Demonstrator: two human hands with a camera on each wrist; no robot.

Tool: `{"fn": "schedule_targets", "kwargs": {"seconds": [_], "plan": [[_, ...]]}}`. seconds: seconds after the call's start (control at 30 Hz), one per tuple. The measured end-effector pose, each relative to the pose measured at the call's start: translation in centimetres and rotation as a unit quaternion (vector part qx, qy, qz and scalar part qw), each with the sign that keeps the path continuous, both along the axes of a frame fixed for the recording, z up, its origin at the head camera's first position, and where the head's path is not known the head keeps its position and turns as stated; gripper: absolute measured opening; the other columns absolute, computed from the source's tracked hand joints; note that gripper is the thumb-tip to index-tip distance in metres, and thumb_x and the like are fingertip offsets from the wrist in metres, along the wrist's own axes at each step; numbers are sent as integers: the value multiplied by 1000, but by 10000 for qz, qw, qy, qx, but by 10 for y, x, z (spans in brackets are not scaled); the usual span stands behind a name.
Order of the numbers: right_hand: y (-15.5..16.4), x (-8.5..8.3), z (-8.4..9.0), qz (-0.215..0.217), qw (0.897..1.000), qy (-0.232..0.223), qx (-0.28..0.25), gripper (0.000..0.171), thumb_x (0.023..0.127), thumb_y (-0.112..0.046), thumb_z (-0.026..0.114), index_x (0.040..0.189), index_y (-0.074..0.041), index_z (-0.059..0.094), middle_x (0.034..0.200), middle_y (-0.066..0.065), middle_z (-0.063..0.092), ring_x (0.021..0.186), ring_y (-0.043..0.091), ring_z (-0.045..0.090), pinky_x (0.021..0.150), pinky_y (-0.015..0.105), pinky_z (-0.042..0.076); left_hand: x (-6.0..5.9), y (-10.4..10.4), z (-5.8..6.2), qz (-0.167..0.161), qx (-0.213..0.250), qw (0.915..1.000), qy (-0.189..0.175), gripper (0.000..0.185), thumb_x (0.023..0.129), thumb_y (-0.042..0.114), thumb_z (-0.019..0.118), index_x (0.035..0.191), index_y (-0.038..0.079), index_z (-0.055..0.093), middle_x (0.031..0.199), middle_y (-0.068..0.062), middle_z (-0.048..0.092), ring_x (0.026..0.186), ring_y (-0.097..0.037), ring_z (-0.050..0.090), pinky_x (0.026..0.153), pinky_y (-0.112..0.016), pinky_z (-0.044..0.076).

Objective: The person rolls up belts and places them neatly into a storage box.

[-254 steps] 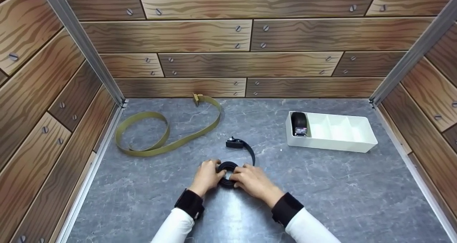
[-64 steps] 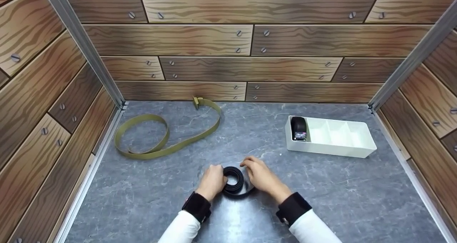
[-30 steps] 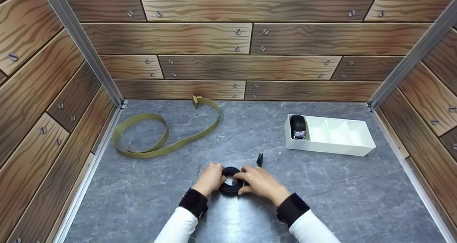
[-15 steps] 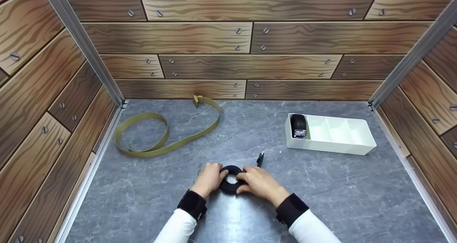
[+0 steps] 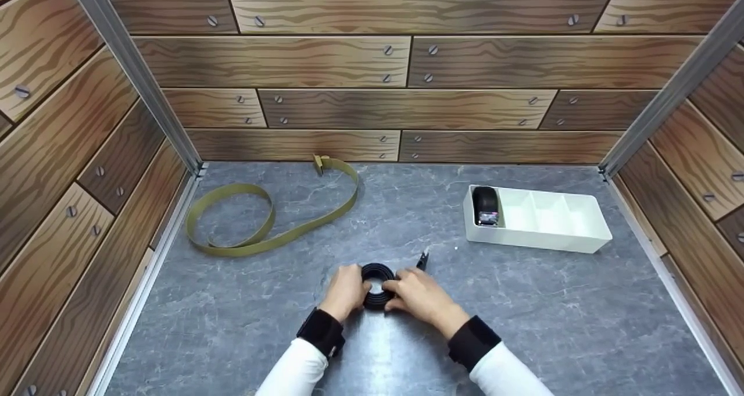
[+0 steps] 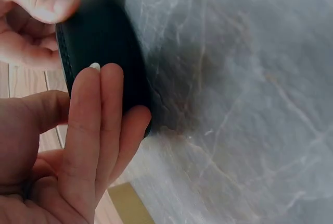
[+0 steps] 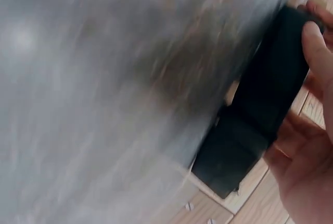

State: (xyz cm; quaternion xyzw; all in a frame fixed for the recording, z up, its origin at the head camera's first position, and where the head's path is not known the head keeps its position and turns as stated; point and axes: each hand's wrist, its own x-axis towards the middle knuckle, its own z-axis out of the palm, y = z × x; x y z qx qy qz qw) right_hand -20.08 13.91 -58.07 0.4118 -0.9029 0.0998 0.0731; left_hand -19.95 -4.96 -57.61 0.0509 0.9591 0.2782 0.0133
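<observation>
A black belt (image 5: pixel 378 266) is wound into a tight ring at the front middle, standing on edge. My left hand (image 5: pixel 345 293) grips the ring's left side, thumb at the inner opening; in the left wrist view several fingers (image 6: pixel 83 114) lie flat along its outer face. My right hand (image 5: pixel 421 294) holds the right side between thumb and fingers. The belt's buckle end (image 5: pixel 422 260) sticks out beyond the right knuckles. In the right wrist view the wide dark buckle (image 7: pixel 229 148) hangs off the coil, past the fingers.
An olive webbing belt (image 5: pixel 290 233) lies loosely looped at the back left, its buckle (image 5: pixel 318 163) near the rear wall. At the right stands a white divided box (image 5: pixel 540 239) with a rolled black belt (image 5: pixel 485 205) in its left compartment. Wood-patterned walls enclose the grey surface.
The free tail with the buckle has been wound in from ahead of the hands to the right side. Right fingers, lifted off 2 seconds ago, grip the coil again; it has shifted slightly forward.
</observation>
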Motion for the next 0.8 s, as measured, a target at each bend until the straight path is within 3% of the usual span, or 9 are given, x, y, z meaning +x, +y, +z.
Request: {"fn": "schedule_targets", "kwargs": {"seconds": [0.1,0.23,0.47,0.63,0.8], "plan": [[7,-4,2,293,9993,-9,229,36,78,-36,77,110,-18,72,94,3,65,91,21,63,101,49,41,-3,-1,1,-125,-21,9998,-147,14,81,10,74,79,0,64,77,-15,66,71,-29,65,65,-42,53],[13,-7,2,517,9980,-65,369,42,80,-30,76,120,-20,69,106,2,66,101,19,62,106,51,35,-6,-3,3,-229,-90,9990,-370,15,82,11,75,77,3,63,74,-12,65,67,-26,64,64,-38,52],[14,-7,-6,566,9981,148,185,43,79,-29,76,121,-20,69,104,2,63,99,20,63,103,51,39,-9,-5,7,-337,-248,9977,-526,16,83,12,74,74,4,64,66,-10,63,58,-27,64,60,-31,52],[12,-9,-4,491,9981,363,62,38,77,-33,77,113,-22,72,100,2,59,97,23,58,96,44,43,-9,-5,7,-458,-302,9976,-432,16,83,12,75,75,5,63,72,-12,64,61,-27,62,60,-32,52],[11,-11,1,320,9979,429,359,38,77,-39,77,113,-29,74,104,1,58,100,23,52,91,42,41,-11,-7,6,-672,-362,9963,-385,17,83,14,75,76,6,63,77,-12,65,68,-26,63,64,-35,52]]}}
